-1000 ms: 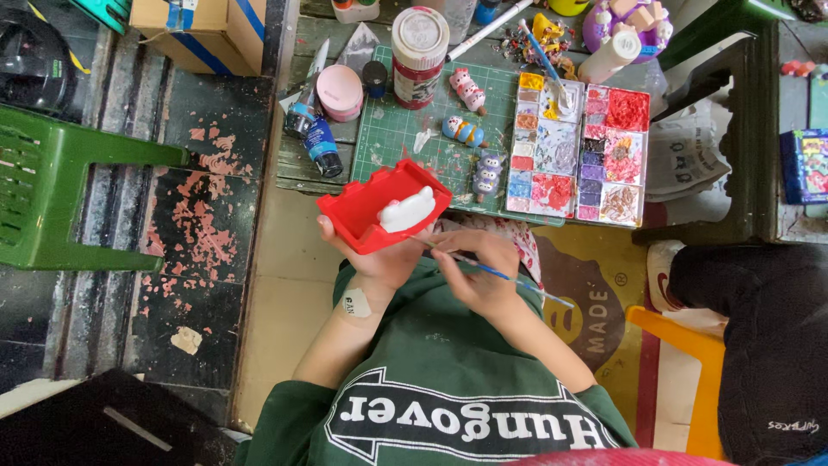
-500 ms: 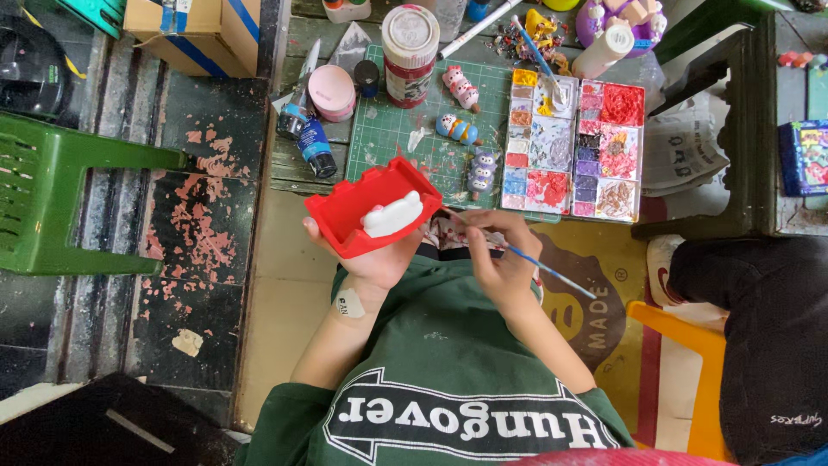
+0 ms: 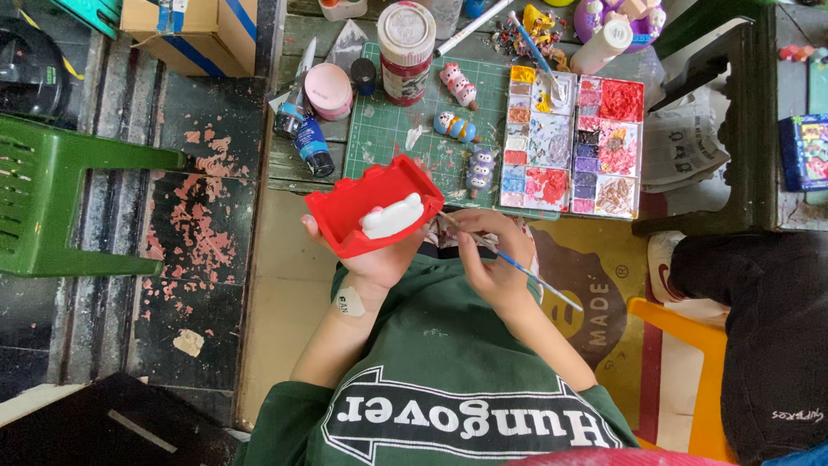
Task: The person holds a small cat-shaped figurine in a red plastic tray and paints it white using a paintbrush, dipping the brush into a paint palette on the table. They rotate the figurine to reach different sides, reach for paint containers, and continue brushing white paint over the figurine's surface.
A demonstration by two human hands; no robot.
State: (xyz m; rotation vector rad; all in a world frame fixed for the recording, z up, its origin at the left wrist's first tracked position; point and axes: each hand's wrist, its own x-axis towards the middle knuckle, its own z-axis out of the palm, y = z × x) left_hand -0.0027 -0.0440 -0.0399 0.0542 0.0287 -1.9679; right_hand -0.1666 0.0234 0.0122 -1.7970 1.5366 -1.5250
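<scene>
The red moulded figure shaped like a little sofa or bus, with a white unpainted lump in its hollow (image 3: pixel 377 210), sits just left of the frame's centre, cradled from below in the left hand (image 3: pixel 373 259), whose fingers wrap its lower edge and hold it tilted, long axis running from lower left up to upper right. The right hand (image 3: pixel 493 263) lies just to the right of it, fingers pinched narrow around a thin blue-handled paintbrush (image 3: pixel 517 263). The brush slants from lower right up to upper left, its tip meeting the figure's right end. Above them on the desk lie a green cutting mat (image 3: pixel 384 129) and a paint-smeared palette tray (image 3: pixel 571 142).
</scene>
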